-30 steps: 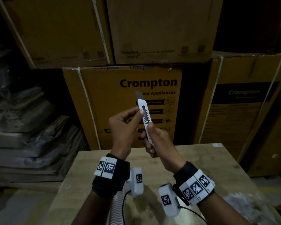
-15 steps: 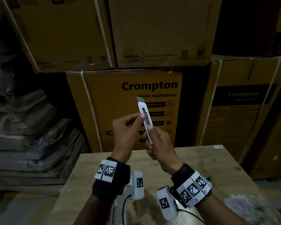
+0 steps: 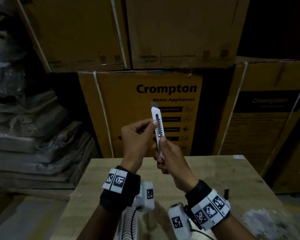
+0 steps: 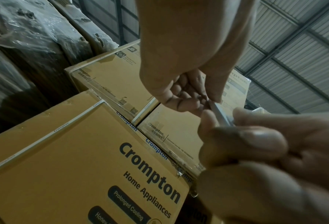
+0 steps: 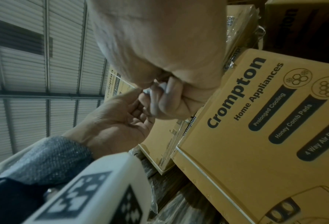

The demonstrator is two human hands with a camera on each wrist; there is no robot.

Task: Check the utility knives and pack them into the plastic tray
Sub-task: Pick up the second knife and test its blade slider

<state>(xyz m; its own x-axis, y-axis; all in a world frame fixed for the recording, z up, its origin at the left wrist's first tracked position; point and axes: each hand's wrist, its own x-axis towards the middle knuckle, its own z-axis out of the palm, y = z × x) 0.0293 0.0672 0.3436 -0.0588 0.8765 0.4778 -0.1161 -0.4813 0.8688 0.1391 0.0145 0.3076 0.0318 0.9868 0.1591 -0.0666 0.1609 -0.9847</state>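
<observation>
Utility knife [image 3: 157, 129]: white, upright above worktop [image 3: 215, 179] far edge, blade tip exposed. Right hand [image 3: 171, 163] fingers clamped on lower body; left hand [image 3: 137, 141] pinches upper body. Risk: left fingertip slipping onto blade; drop. Tray unseen.

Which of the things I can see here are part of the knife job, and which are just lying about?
Job:
white utility knife, blade tip out
right hand gripping its lower body
left hand pinching it higher up

Just there:
Crompton cartons
wooden table
plastic-wrapped stacks
</observation>
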